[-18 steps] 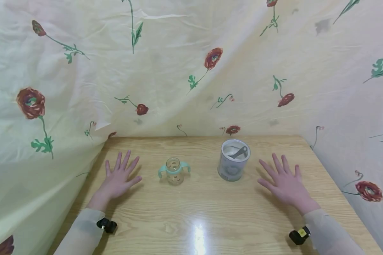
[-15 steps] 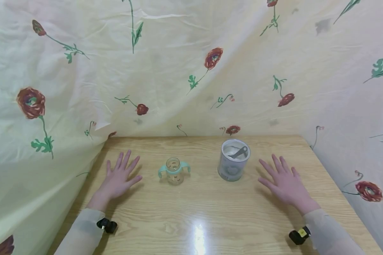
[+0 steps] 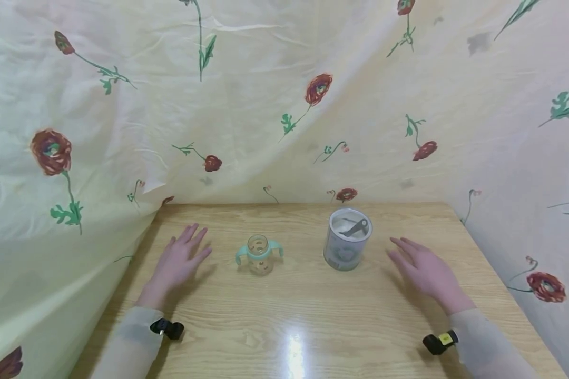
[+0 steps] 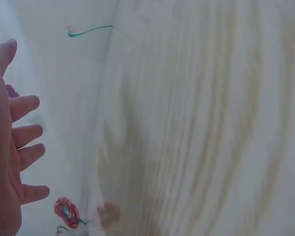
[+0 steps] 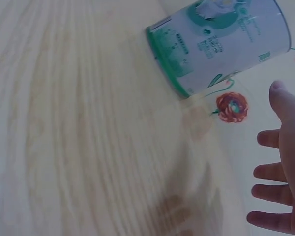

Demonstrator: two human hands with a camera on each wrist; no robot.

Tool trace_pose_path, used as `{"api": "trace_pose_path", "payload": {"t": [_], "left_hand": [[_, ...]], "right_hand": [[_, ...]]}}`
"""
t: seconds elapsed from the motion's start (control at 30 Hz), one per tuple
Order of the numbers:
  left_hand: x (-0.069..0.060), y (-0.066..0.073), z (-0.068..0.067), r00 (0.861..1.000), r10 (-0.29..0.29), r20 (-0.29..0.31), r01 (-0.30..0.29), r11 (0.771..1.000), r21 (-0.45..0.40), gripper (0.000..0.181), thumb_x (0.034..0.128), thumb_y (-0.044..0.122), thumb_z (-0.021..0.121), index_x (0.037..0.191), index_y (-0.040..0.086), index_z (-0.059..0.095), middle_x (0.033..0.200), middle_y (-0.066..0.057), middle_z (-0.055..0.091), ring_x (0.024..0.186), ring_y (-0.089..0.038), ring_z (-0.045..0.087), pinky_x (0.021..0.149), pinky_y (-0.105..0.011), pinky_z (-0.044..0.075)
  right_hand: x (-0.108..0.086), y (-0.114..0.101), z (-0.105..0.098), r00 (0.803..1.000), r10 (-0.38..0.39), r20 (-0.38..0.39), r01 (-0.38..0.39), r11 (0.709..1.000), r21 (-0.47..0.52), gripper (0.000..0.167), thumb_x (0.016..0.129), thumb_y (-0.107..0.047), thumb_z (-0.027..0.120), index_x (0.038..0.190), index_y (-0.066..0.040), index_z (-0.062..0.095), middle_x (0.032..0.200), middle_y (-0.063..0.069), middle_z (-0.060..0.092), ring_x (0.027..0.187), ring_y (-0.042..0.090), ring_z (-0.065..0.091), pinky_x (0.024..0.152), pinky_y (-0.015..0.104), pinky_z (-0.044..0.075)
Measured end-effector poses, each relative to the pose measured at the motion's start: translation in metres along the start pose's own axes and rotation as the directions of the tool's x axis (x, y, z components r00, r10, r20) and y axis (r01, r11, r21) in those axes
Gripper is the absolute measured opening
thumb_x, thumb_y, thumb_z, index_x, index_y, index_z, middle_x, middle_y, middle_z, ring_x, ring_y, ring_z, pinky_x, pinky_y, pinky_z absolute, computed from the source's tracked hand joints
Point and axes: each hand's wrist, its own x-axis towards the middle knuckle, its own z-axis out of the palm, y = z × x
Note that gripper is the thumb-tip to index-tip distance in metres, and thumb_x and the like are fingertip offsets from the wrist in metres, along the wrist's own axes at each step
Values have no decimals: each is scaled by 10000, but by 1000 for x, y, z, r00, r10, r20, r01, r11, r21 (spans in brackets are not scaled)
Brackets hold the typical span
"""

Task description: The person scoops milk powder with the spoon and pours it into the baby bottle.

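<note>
My left hand (image 3: 177, 266) hovers over the left side of the table with its fingers loosely extended, holding nothing. To its right, apart from it, stands a small clear baby bottle (image 3: 260, 263) with a mint-green two-handled collar and no cap on top. My right hand (image 3: 427, 271) is on the right side, fingers relaxed and a little bent, also holding nothing. Left of that hand stands an open milk powder can (image 3: 345, 250), upright. A grey scoop (image 3: 355, 227) lies in its mouth. The right wrist view shows the can's white and green printed side (image 5: 221, 44).
The wooden table (image 3: 246, 326) has a bright light reflection near its front. A cream cloth with red flowers (image 3: 256, 105) hangs behind it and along both sides. Each wrist wears a small black camera, one on the left (image 3: 167, 328) and one on the right (image 3: 439, 342).
Both hands have gone from widely spread fingers to more relaxed, closer ones, and the wrists have turned slightly. The bottle and the can have stayed in place. The head view has shifted slightly.
</note>
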Motion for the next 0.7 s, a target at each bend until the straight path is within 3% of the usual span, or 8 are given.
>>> {"api": "trace_pose_path", "payload": {"t": [0.17,0.33,0.47,0.57,0.7], "left_hand": [[5,7,1,997,-33,-67,23,990,-142,621,1127,433,516,1604,38,471,1678,-239,374,1525,-485,359,1229,-724,241],[13,16,3,990,-48,-135,6,955,-298,568,1139,388,508,1568,17,519,1623,-249,457,1491,-480,420,1232,-661,304],[20,25,3,978,-50,-205,-41,909,-416,511,1143,322,522,1527,-13,558,1562,-234,537,1450,-449,492,1231,-609,350],[24,34,2,968,-67,-240,-64,863,-500,474,1142,276,530,1499,-31,579,1530,-221,571,1414,-453,533,1210,-610,387],[29,48,1,960,-90,-267,-86,809,-582,463,1139,279,534,1485,-23,597,1513,-205,589,1388,-458,557,1188,-637,404]], "right_hand": [[6,-3,1,999,22,-31,-18,993,118,669,1143,-551,389,1584,-62,510,1597,277,478,1447,549,430,1156,738,336],[14,-13,-2,997,60,-50,-46,968,247,688,1150,-553,353,1572,-36,520,1563,267,522,1428,537,466,1146,726,369],[22,-22,-4,994,71,-80,-38,933,357,678,1156,-533,355,1546,-12,545,1482,264,603,1329,483,595,1091,649,483],[27,-30,-7,994,72,-86,-27,901,432,663,1159,-521,356,1535,-13,556,1436,248,645,1233,434,675,992,480,598],[32,-39,-12,993,66,-95,-7,855,518,638,1163,-488,385,1530,5,552,1426,249,652,1185,347,716,901,253,612]]}}
